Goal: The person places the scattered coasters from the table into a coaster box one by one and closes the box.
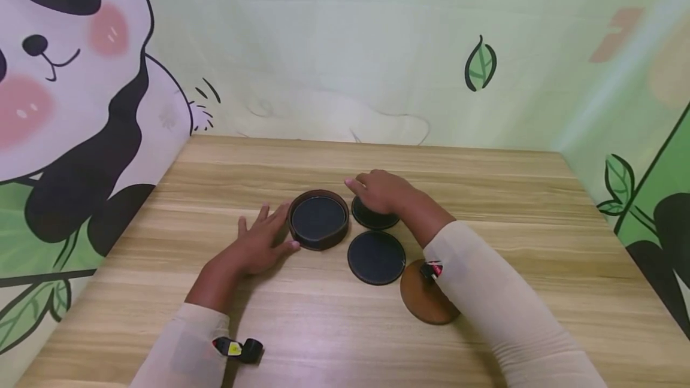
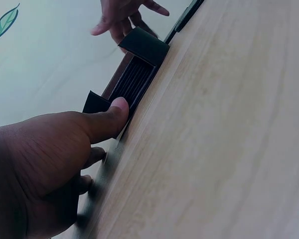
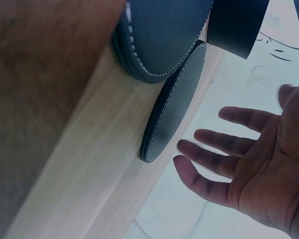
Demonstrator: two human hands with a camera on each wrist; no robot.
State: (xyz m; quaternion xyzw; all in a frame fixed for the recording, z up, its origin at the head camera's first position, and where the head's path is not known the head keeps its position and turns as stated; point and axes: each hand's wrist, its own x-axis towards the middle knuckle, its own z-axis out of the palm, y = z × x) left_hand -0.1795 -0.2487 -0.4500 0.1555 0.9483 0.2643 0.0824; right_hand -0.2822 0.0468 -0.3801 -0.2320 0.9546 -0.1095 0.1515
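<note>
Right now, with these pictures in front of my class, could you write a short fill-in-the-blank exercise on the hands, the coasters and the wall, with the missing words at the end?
1. The hand touching the round holder is the person's ____ one.
2. In the head view, the brown coaster is partly hidden by the person's ____ arm.
3. The large cartoon animal on the wall is a ____.

Missing words: left; right; panda.

brn disc (image 1: 423, 297) partly behind R sleeve (image 1: 501, 307)
</note>
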